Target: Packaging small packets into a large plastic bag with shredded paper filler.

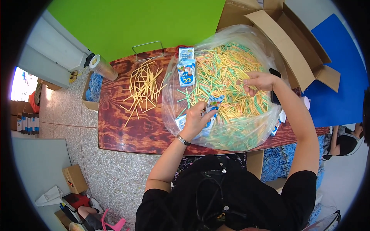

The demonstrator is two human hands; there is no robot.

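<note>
My left hand (195,122) is closed on a small blue-and-white packet (215,102), which it keeps upright at the near left part of a big clear plastic bag (172,109). The bag lies spread open under a heap of thin yellow, green and pink sticks (223,63). Above the heap's right side, my right hand (261,81) pinches a few yellow sticks (241,78) between thumb and fingers. More packets of the same kind (187,73) lie on the bag's left edge, and another packet (180,120) shows partly beside my left wrist.
A loose pile of pale yellow sticks (144,86) lies on the red-brown wooden table (111,133). Behind it stands a wire rack (148,48); a tumbler (103,68) is at the left corner. An open cardboard box (281,46) stands far right. Another person (343,140) is at the right.
</note>
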